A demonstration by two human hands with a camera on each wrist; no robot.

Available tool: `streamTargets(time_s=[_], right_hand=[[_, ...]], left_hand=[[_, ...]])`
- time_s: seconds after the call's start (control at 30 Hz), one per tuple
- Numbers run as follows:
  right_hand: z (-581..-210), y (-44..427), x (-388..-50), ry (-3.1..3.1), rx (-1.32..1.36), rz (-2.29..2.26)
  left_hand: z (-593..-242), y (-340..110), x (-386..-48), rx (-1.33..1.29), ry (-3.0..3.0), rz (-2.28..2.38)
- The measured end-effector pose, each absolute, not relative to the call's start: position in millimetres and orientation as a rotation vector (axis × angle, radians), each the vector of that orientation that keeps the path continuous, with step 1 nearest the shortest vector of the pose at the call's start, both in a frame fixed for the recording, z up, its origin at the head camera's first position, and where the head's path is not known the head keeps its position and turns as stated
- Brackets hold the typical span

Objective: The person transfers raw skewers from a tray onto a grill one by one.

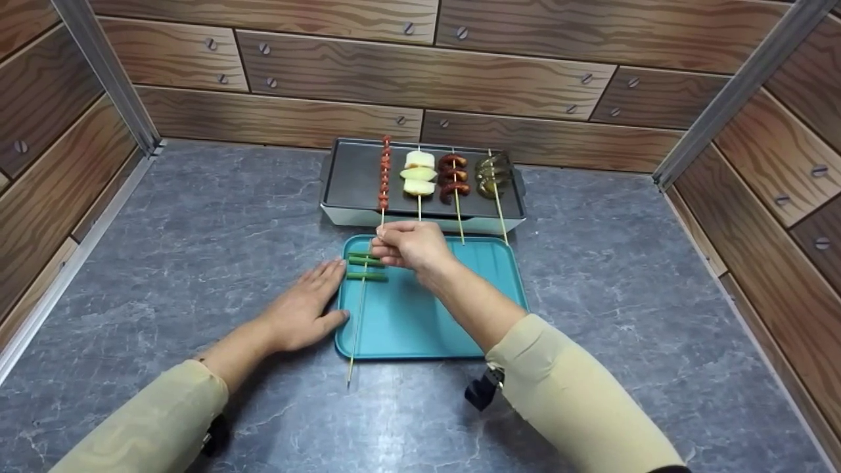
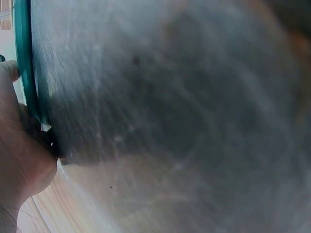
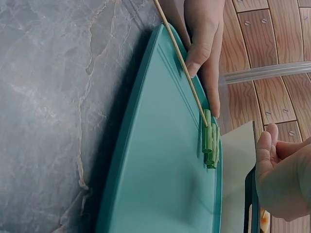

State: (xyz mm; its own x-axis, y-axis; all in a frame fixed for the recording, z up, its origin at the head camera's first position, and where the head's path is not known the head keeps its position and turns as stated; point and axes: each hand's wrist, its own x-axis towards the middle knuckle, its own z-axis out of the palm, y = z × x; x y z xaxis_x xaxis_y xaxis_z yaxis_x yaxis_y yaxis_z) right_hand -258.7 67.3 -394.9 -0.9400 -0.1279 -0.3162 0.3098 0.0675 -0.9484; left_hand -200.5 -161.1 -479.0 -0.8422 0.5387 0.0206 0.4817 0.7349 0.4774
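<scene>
My right hand (image 1: 412, 246) pinches the lower stick end of a skewer of small red pieces (image 1: 385, 174), which lies on a dark grill plate (image 1: 355, 174). In the right wrist view the pinched stick cannot be made out. Flat and with fingers extended, my left hand (image 1: 305, 305) touches the left edge of a teal tray (image 1: 420, 322). Between the hands, a skewer with several green stalk pieces (image 1: 366, 276) lies over the tray's left side, its bare stick jutting past the front rim. The left wrist view shows mostly blurred tabletop, with part of the left hand (image 2: 22, 145) by the rim.
Right of the red skewer, the plate holds a skewer of pale white-and-yellow pieces (image 1: 419, 174), one of reddish-brown curled pieces (image 1: 453, 176) and one of dark olive pieces (image 1: 493, 176). Some sticks overhang the front. Wood-patterned walls (image 1: 407, 66) enclose the grey marbled table (image 1: 230, 217).
</scene>
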Motion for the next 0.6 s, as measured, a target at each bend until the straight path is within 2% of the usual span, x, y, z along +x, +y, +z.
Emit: streamTargets(time_s=[0.6], right_hand=[[-397.1, 66.1, -268.1, 2.027, 0.223, -1.946]], left_hand=[[-482.0, -161.2, -202.4, 0.832, 2.812, 0.741]])
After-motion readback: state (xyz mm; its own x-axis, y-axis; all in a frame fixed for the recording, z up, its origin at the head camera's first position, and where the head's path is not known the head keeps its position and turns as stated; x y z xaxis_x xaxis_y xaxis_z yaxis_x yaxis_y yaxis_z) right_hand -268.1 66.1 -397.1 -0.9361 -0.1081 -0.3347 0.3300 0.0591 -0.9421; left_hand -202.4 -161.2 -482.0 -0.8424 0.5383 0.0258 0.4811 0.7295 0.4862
